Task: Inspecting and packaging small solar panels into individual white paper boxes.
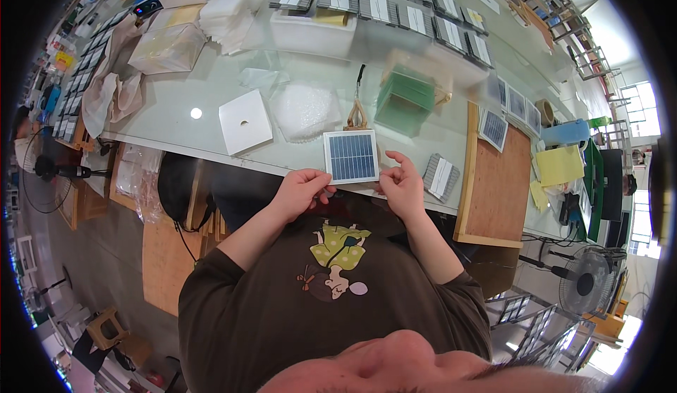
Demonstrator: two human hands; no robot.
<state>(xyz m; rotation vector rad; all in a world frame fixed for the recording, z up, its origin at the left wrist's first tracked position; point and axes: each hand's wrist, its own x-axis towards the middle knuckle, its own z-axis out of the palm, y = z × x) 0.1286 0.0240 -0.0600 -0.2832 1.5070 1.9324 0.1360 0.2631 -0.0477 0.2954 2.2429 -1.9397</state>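
Observation:
A small solar panel (352,157) with dark blue cells and a white frame is at the table's near edge, between my hands. My left hand (305,192) pinches its lower left corner. At the lower right corner is my right hand (403,190); its index finger is raised and bent, while the other fingers close on the corner, partly hidden. Just beyond the panel lies a bundled tan cord (357,115) with a black end. Left of that are a clear bubble-wrap bag (307,111) and a white square box (245,123) with a small hole.
Behind stands a stack of greenish clear sheets (405,102). Rows of wrapped dark packs (379,8) fill the far side, some over a white box (314,36). A grey pack (441,178) and a wooden board (497,181) lie to the right. A fan (587,283) stands lower right.

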